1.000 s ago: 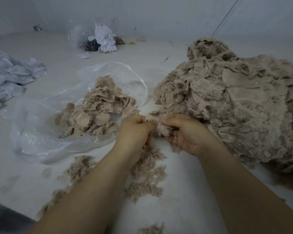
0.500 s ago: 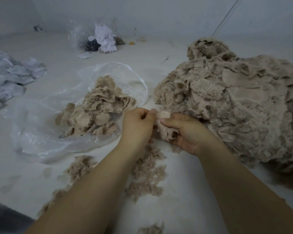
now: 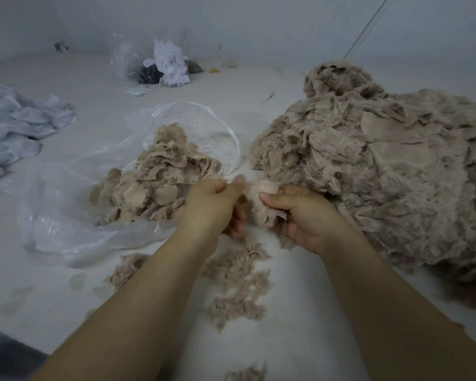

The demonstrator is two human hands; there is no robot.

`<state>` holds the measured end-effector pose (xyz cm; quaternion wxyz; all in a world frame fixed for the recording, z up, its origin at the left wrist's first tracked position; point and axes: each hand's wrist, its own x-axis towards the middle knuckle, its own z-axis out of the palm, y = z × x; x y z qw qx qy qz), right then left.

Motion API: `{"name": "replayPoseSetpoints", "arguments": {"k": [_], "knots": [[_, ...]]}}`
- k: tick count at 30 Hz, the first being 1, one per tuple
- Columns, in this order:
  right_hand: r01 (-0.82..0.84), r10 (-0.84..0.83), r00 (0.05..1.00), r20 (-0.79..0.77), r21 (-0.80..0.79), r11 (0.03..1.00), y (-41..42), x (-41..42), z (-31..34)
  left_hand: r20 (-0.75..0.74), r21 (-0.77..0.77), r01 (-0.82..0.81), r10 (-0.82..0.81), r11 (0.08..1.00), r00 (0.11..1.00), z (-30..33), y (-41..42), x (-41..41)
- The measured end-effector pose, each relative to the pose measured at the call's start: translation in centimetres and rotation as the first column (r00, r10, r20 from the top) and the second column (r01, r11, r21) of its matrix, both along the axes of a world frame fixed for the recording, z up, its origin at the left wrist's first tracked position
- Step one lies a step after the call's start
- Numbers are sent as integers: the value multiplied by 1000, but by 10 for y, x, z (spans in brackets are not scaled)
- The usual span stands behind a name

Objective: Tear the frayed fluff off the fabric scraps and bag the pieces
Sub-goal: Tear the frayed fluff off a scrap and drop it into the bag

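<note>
White cloth (image 3: 17, 127): lay far left, well apart from your work; no risk there.
Bag (image 3: 66, 229): lay open and slack on the table (image 3: 300, 339), trimmed pieces (image 3: 160, 185) heaped at its mouth. Some sat right at the limp rim, so a careless toss could have slid them out onto the table.
Torn fluff (image 3: 237, 281): lay loose on the table below your wrists, just beside the bag. A sweep of your forearm could have dragged it in among the clean pieces.
Left hand (image 3: 215, 204): fingers were curled, pinching the left edge of the scrap (image 3: 261, 199). Pulling too hard, I judge, could have ripped the piece itself rather than the fringe.
Right hand (image 3: 302, 215): thumb and fingers gripped the scrap's right side, frayed stuff hanging below.
Unsorted heap (image 3: 382, 177): was just beside your right hand; a dropped scrap could have been lost in it.
</note>
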<state>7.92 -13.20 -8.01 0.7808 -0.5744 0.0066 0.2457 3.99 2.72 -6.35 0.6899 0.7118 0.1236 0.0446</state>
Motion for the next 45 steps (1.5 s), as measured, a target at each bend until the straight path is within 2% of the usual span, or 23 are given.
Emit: {"name": "replayPoseSetpoints", "arguments": {"k": [3,6,11,16,24,31,34,36,40,45], "knots": [[18,-18,1000,13,-23,1000,2,-4,3,-115,79,180,-170,981,979,-1,-12,-7],[21,-21,1000,-18,23,1000,-1,-1,1,-89,47,161,-157,986,984,-3,-16,-7],[22,-20,999,-50,52,998,-2,3,-6,-79,-97,-21,13,995,997,3,0,-5],[-3,2,1000,9,37,999,2,-2,0,-145,-149,142,-164,979,976,2,-11,-12],[-23,23,1000,16,21,1000,-1,-2,-1,-151,-185,182,-211,966,966,-3,-14,-13],[66,-66,998,-5,-19,998,2,0,-4,-253,-127,386,-406,914,878,8,10,-21],[54,-50,998,48,-86,995,5,-3,-3,-336,-26,593,-565,805,753,16,17,-25],[67,-65,997,30,-70,995,6,-3,-2,-367,28,678,-623,735,691,22,19,-27],[58,-56,998,34,-70,996,6,-4,1,-349,156,597,-522,787,778,24,20,-23],[12,-8,999,47,-98,995,6,-5,1,-349,242,531,-438,812,829,21,15,-17]]}}
